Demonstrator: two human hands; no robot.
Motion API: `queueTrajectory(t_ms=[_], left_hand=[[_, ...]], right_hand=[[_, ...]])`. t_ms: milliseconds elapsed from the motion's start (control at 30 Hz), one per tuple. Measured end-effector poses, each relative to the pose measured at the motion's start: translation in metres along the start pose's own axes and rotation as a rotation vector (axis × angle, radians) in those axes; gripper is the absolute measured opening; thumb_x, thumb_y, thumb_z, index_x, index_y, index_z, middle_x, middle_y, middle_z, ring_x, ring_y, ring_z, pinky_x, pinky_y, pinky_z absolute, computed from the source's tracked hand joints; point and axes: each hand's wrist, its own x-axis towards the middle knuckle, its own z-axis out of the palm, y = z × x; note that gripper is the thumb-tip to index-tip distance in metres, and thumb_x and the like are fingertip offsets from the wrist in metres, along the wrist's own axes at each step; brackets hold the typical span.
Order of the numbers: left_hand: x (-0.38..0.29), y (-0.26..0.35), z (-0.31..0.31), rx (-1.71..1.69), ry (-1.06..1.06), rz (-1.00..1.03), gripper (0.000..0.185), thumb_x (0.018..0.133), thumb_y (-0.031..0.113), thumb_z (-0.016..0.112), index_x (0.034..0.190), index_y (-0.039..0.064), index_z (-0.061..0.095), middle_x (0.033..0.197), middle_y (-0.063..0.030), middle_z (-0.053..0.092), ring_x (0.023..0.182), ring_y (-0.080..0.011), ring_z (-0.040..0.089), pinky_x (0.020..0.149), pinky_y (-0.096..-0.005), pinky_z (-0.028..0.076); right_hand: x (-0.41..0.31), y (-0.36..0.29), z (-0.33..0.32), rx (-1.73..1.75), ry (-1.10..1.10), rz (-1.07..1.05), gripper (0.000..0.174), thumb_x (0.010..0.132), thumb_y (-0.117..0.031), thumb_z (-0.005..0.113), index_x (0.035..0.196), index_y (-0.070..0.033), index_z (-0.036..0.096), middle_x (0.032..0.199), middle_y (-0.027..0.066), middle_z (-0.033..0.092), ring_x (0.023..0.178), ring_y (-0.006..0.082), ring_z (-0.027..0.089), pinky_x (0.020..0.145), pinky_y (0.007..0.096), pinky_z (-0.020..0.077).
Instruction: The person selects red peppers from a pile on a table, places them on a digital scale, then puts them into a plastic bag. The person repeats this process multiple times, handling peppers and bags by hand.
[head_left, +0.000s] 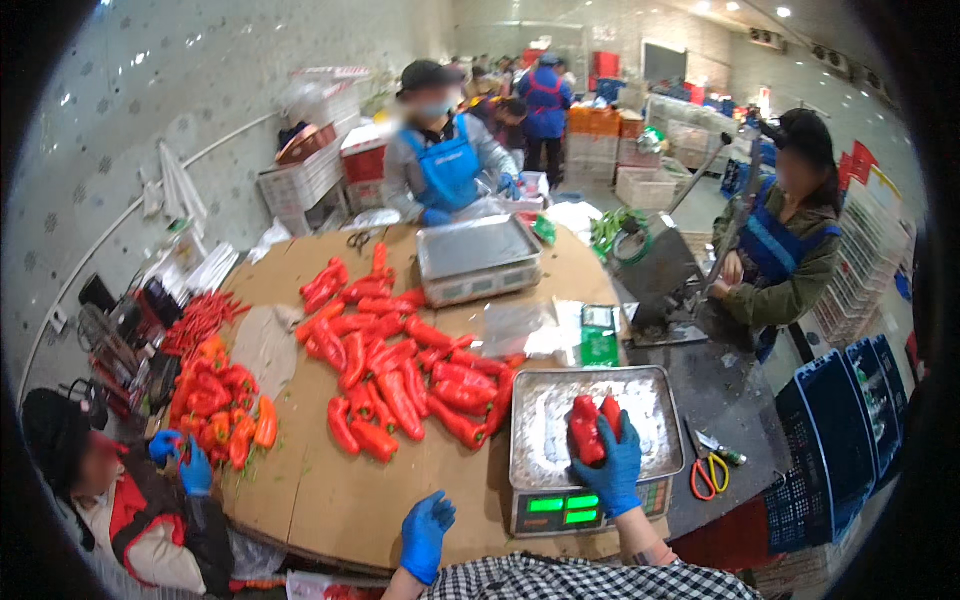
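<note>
My right hand (615, 459), in a blue glove, is wrapped around two red peppers (587, 431) on the metal pan of a digital scale (540, 390). Green figures glow on the scale's front display (564, 507). Also gloved in blue, my left hand (426, 536) hovers over the table's front edge, left of the scale, fingers loosely extended and nothing in it. Beyond it a heap of long red peppers (394, 394) spreads over the cardboard-covered table (330, 510).
Scissors (709, 476) lie right of the scale. A second scale (480, 251) and plastic bags (517, 330) are farther back. At left, a co-worker's gloved hands (187, 461) touch smaller peppers (217, 405). Two other people stand across and at right. Blue crates (825, 442) stand at right.
</note>
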Motion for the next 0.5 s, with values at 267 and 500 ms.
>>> queueTrajectory(t_ms=[267, 500], left_hand=[[0.044, -0.023, -0.05, -0.143, -0.028, -0.072, 0.026, 0.091, 0.02, 0.054, 0.11, 0.007, 0.064, 0.092, -0.0064, 0.066, 0.081, -0.0193, 0.063, 0.075, -0.0328, 0.051], [0.059, 0.042, -0.117, -0.2, 0.104, 0.218, 0.028, 0.091, 0.023, 0.052, 0.113, 0.009, 0.063, 0.093, -0.0023, 0.066, 0.079, -0.0165, 0.061, 0.072, -0.0328, 0.05]], right_hand=[[-0.003, -0.007, -0.011, -0.018, 0.004, 0.032, 0.089, 0.061, -0.043, 0.082, 0.135, -0.013, 0.046, 0.136, 0.0276, 0.039, 0.122, 0.0449, 0.041, 0.101, 0.0512, 0.0343], [-0.008, -0.002, -0.014, -0.026, 0.034, 0.071, 0.087, 0.064, -0.043, 0.081, 0.136, -0.011, 0.044, 0.137, 0.026, 0.037, 0.122, 0.043, 0.04, 0.101, 0.0506, 0.033]])
